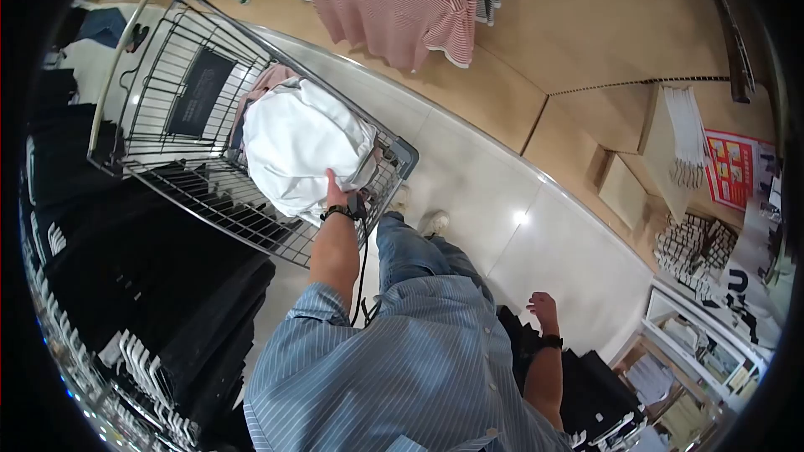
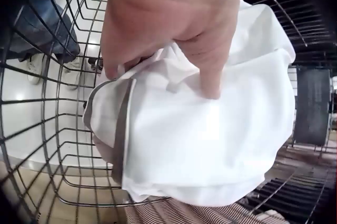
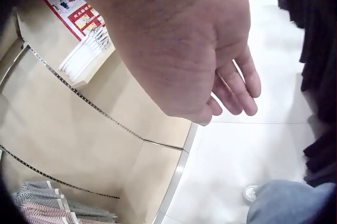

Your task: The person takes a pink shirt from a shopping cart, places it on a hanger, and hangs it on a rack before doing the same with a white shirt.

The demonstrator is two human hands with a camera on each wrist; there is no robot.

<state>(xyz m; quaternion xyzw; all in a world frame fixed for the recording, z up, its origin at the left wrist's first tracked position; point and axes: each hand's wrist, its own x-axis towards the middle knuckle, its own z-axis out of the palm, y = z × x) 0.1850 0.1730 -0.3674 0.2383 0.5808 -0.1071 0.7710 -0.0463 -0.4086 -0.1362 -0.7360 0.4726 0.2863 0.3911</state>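
In the head view my left hand (image 1: 337,194) reaches down into a wire shopping cart (image 1: 406,156) and grips a bulky bundle of white cloth (image 1: 293,134). The left wrist view shows the thumb lying on top of the white fabric (image 2: 179,140), while the other fingers curl over its near edge beside a grey-brown strip. Part of those fingers is hidden by the palm. Pinkish cloth (image 1: 275,77) pokes out from under the bundle. My right hand (image 1: 543,310) hangs at my side with loosely bent fingers, holding nothing.
Dark garments (image 1: 151,268) hang along the left, close to the cart. Striped shirts (image 1: 394,17) hang on the tan display fixture (image 1: 603,25) ahead. White hangers (image 1: 685,125) and a red sign (image 1: 730,169) are at the right. Pale tiled floor (image 1: 469,163) runs between.
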